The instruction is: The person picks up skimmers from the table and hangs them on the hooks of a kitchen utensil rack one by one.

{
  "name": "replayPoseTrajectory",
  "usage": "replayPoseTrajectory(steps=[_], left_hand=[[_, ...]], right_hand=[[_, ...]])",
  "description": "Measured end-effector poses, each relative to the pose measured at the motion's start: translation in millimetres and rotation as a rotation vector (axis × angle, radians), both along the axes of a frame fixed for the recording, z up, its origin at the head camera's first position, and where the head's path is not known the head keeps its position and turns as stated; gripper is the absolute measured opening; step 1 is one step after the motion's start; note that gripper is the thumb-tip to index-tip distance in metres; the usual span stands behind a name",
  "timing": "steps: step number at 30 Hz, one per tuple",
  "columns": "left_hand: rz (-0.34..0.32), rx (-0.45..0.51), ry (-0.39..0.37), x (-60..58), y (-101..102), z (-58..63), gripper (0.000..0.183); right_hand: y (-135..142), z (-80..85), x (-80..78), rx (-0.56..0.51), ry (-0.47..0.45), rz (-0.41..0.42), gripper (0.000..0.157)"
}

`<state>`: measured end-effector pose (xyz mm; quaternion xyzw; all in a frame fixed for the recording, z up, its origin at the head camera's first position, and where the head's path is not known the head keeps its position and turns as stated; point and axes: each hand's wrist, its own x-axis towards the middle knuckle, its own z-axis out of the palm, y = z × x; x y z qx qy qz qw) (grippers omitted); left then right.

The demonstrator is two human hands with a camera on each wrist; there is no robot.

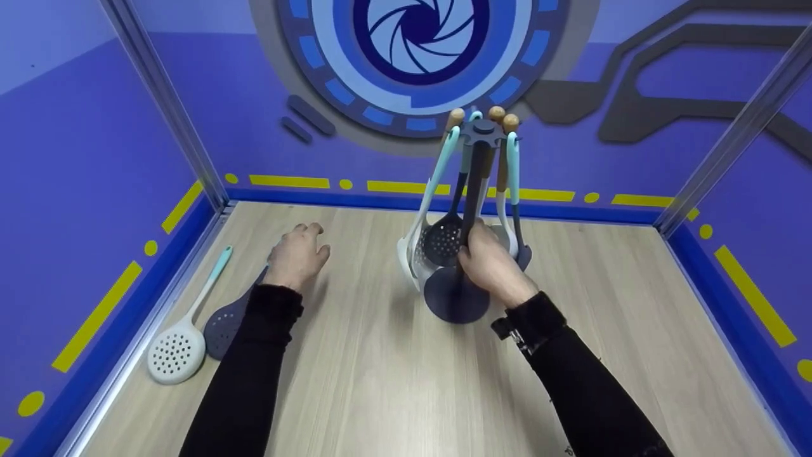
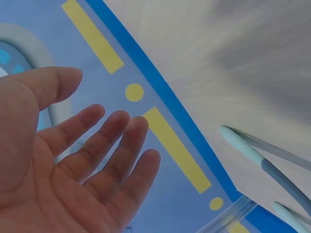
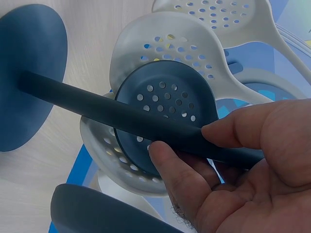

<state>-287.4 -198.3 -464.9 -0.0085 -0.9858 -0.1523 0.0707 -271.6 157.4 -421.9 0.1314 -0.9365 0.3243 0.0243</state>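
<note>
My right hand [image 1: 498,263] grips the dark pole of a utensil stand [image 1: 474,197], fingers and thumb around it in the right wrist view. Its round base [image 1: 457,298] shows below; whether it touches the table I cannot tell. Several utensils hang from its top, among them a dark skimmer [image 3: 167,92] and a white skimmer [image 3: 165,36], with teal or wooden handle ends. My left hand [image 1: 297,257] is over the table at left, fingers loosely extended, holding nothing. Partly hidden under that arm lies a dark slotted utensil [image 1: 222,327]; beside it lies a white skimmer [image 1: 176,352] with a teal handle.
A light wood table [image 1: 380,381] lies beneath both hands. Blue panels with yellow marks and metal corner posts [image 1: 171,101] close it in at the back, left and right. The stand is near the back panel [image 1: 355,152].
</note>
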Motion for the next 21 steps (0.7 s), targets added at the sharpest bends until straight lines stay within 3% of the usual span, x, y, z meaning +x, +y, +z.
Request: replayPoseTrajectory(steps=[11,21], left_hand=[[0.036,-0.018,-0.032,-2.1,-12,-5.0,0.043],[0.042,-0.016,-0.057,-4.4,-29,-9.0,0.044]], right_hand=[[0,-0.4,-2.0,-0.01,-0.009,-0.001,0.036],[0,-0.5,-1.3,-0.009,0.008,0.01,0.042]])
